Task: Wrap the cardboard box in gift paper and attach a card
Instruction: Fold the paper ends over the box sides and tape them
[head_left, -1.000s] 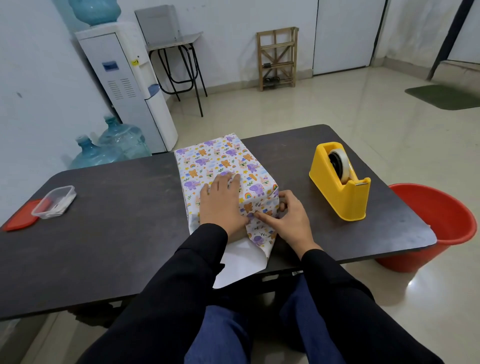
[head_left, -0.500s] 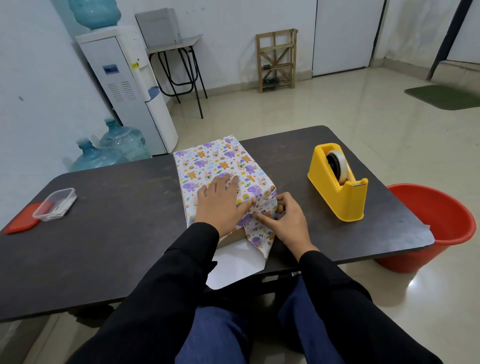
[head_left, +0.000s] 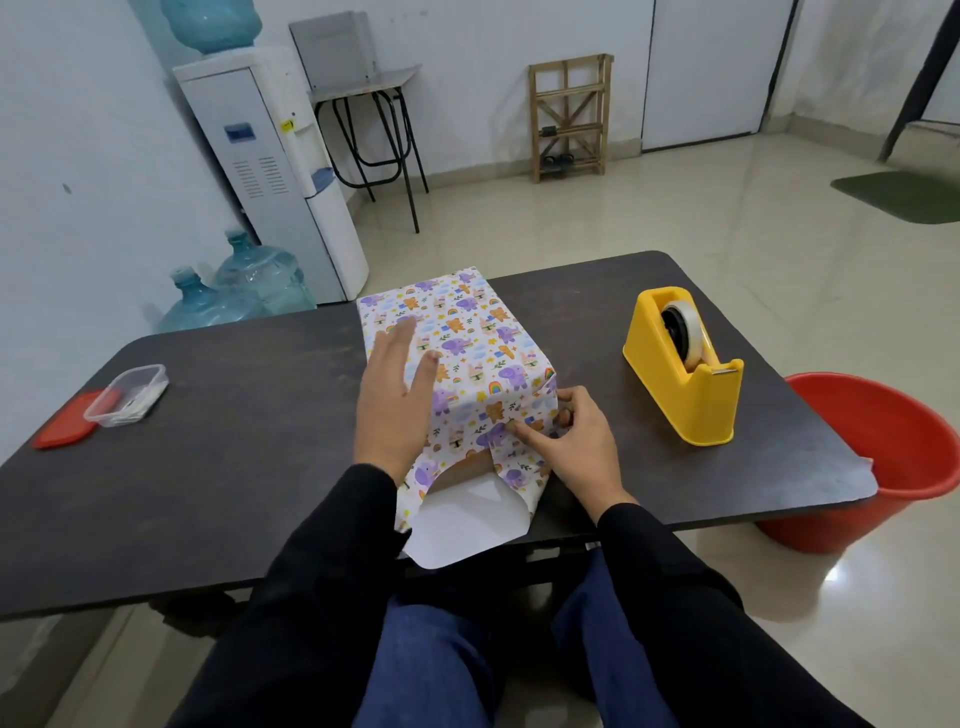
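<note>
Box at table centre, gift paper over top and sides. Near end unsealed, white flap hanging off 6 o'clock edge.
Right hand pinches paper fold at box's 4 o'clock corner, likely to hold crease tight.
Left hand spread, fingers straight, over top's 9 o'clock side; contact unclear, blurred.
Tape dispenser at 3 o'clock, handy for sealing.
</note>
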